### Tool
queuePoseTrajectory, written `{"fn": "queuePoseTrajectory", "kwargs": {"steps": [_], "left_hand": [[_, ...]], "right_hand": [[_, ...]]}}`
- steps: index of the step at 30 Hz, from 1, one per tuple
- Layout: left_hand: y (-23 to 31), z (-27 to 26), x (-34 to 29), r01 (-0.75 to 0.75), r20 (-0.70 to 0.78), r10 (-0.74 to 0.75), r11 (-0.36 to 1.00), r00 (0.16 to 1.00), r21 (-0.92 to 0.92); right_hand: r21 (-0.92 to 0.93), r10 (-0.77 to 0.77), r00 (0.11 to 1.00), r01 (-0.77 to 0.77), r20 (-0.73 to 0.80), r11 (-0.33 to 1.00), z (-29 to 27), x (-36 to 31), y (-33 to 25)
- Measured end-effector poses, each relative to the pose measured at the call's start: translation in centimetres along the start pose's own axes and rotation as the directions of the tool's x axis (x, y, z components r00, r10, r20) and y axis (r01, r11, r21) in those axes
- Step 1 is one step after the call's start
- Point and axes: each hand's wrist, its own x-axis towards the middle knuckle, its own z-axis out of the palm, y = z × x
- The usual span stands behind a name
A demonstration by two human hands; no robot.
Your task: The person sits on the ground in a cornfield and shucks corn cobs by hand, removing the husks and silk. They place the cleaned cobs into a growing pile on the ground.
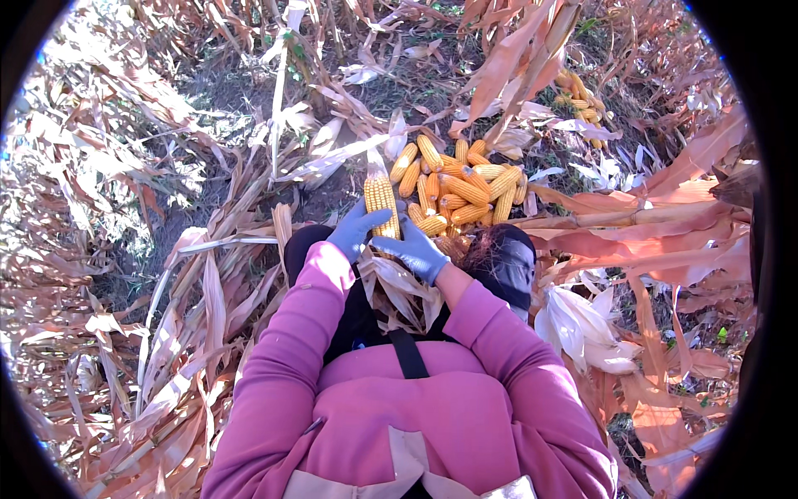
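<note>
A yellow ear of corn (381, 200) stands nearly upright between my gloved hands, its kernels bare and a pale tuft of husk at its top end. My left hand (356, 227) is closed round the ear's left side. From the right, my right hand (416, 248) grips its lower part, the fingers partly hidden behind it. Just beyond and to the right lies a pile of husked corn ears (465, 189) on the ground. Loose pale husks (403, 287) hang or lie below my hands, between my knees.
A second, smaller heap of corn ears (584, 100) lies farther off at the right. Dry stalks and leaves cover the ground all round. A leaning corn stalk (540, 66) rises beyond the pile. White husks (588, 328) lie beside my right knee (504, 262).
</note>
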Motion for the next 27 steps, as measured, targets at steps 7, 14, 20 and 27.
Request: {"fn": "queuePoseTrajectory", "kwargs": {"steps": [7, 14, 20, 27], "left_hand": [[-0.8, -0.5, 0.5, 0.044, -0.092, -0.028, 0.983, 0.995, 0.179], [-0.6, -1.9, 1.4, 0.154, -0.364, -0.019, 0.926, 0.931, 0.345], [-0.5, -3.2, 1.9, 0.086, -0.282, -0.02, 0.971, 0.959, 0.225], [0.3, -3.0, 1.7, 0.112, -0.279, -0.054, 0.974, 0.959, 0.198]], "right_hand": [[0.1, 0.058, 0.998, -0.058, 0.005, 0.993, 0.2, -0.1, 0.4], [0.44, 0.364, 0.911, -0.251, -0.194, 0.862, -2.3, 0.5, 2.8], [0.545, 0.487, 0.695, -0.161, -0.529, 0.822, -10.4, -0.6, 7.6], [0.567, 0.6, 0.484, -0.234, -0.637, 0.79, -16.7, -3.9, 13.9]]}}
